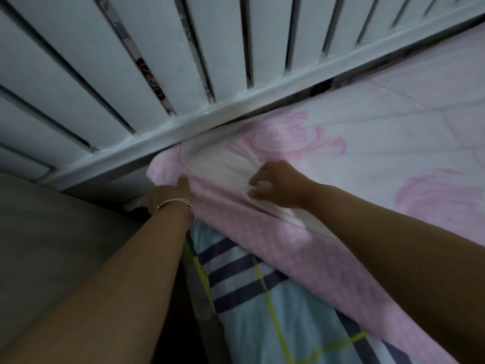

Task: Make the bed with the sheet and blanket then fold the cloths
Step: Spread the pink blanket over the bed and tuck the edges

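A white sheet with pink roses (367, 143) covers the bed at the right. Its plain pink edge (252, 227) hangs over the bed's near side and wraps the corner by the headboard. My left hand (168, 197), with a thin bracelet on the wrist, is at that corner, thumb on the pink edge and fingers tucked down out of sight beside the bed. My right hand (278, 183) presses on the sheet just right of the corner, fingers bent into bunched folds. A light blue cloth with dark stripes and yellow lines (265, 306) lies below the pink edge.
A white slatted headboard (162, 74) runs diagonally across the top, with a narrow dark gap between it and the mattress. A grey-brown flat surface (52, 245) stands close at the left of the bed corner.
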{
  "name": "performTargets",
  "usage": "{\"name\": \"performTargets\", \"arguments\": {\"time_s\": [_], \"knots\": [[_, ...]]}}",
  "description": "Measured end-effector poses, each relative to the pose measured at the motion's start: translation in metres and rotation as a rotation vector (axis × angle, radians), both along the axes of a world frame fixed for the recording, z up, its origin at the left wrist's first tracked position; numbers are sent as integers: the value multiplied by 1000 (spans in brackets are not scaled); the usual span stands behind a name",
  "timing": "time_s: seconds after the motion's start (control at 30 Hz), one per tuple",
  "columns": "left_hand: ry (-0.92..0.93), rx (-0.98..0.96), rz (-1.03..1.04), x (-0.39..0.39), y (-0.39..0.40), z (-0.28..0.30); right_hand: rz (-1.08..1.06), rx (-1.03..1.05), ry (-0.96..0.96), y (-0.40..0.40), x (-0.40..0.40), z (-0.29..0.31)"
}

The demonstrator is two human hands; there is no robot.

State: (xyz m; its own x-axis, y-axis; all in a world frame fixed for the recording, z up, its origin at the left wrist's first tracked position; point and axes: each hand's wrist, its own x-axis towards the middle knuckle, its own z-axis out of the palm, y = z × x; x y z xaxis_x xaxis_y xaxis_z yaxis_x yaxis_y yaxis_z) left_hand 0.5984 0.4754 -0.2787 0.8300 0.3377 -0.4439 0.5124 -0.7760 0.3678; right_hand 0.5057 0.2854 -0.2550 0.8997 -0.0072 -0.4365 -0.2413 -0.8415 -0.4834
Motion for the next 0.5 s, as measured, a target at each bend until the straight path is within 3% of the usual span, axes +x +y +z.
{"name": "performTargets", "arguments": {"time_s": [0.07,0.17,0.4,0.5], "knots": [[65,-189,132,-21,-11,9,-37,3,25,-4,-34,9],[182,-484,148,-49,-35,22,-10,-100,83,-3,-79,18],[55,-589,271,-87,-46,43,165,-392,-63,29,-123,25],[7,-640,350,-83,-40,41,216,-425,-70,49,-124,25]]}}
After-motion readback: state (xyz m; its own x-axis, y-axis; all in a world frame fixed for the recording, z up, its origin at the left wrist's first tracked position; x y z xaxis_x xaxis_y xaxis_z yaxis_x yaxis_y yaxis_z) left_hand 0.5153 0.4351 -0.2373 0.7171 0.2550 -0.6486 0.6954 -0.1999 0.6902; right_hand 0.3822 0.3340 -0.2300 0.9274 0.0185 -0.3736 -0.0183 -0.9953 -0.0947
